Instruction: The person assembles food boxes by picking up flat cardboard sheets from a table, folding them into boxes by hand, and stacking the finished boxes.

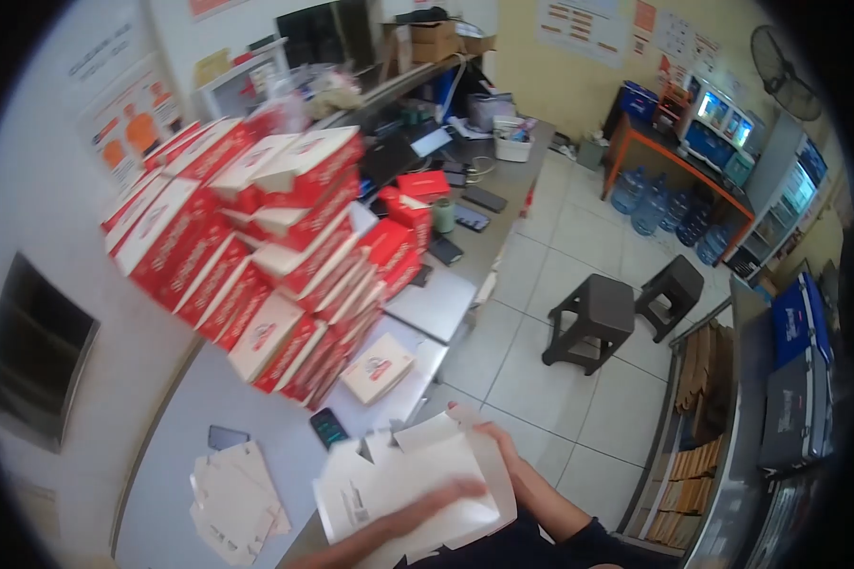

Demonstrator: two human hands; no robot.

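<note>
A white flat cardboard box blank (399, 484) with cut flaps is tilted up in front of my body, printing faintly visible at its left. My right hand (498, 444) grips its far right edge, the fingers partly behind the board. Across the blank's inner face lies my left hand (457, 490), blurred, fingers stretched out flat with nothing in them. On the table to the left rest several more flat blanks (232, 503). Just beyond the held blank are a phone (329, 429) and a folded white box (378, 368) with a red print.
A tall leaning stack of red-and-white boxes (247, 256) stands on the pale table (176, 446). Phones and a laptop (433, 305) lie farther back. Dark stools (593, 318) are on the tiled floor. Shelves with folders (693, 484) line the right side, and water jugs (649, 209) stand behind.
</note>
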